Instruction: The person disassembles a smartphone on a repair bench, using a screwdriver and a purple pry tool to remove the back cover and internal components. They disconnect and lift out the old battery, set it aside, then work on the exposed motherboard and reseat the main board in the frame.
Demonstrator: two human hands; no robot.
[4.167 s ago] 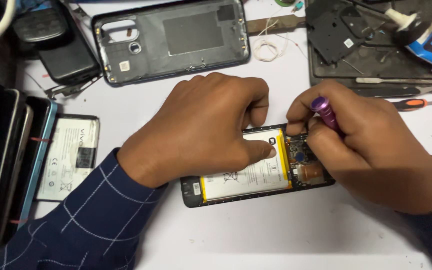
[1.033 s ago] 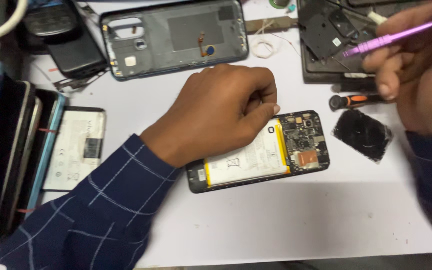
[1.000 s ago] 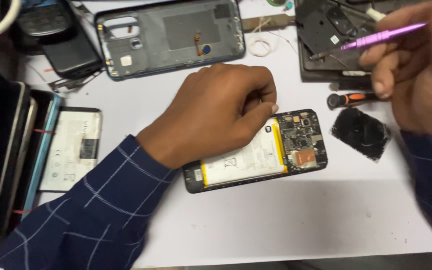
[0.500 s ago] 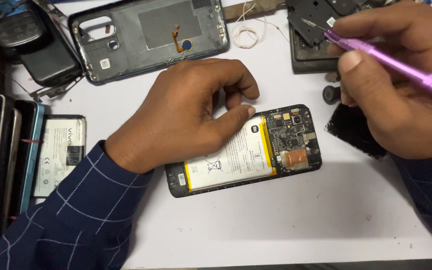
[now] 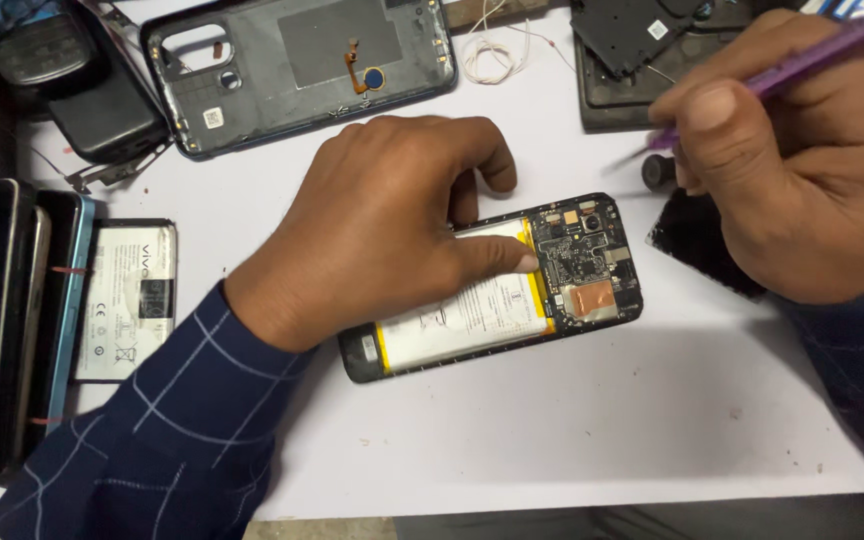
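Note:
An opened black phone (image 5: 592, 285) lies on the white table, its white battery (image 5: 472, 315) and bare circuit board showing. My left hand (image 5: 382, 225) rests flat on the phone's left part, a fingertip pressing the battery near the board. My right hand (image 5: 802, 170) hovers to the right of the phone and is shut on a purple screwdriver (image 5: 802, 60), whose tip points down-left toward the table above the phone's right end. A black cover piece (image 5: 697, 245) lies under that hand.
A dark phone back cover (image 5: 292, 70) lies at the top. A loose battery (image 5: 127, 295) and a row of upright phones (image 5: 12, 320) stand at the left. A dark tray with parts (image 5: 632, 60) sits top right, a coil of white wire (image 5: 492, 60) beside it.
My right hand left the phone's board, lifted the purple screwdriver up to the right, then came back down nearer the phone. A black cover piece now lies beside the phone. The left hand stayed put.

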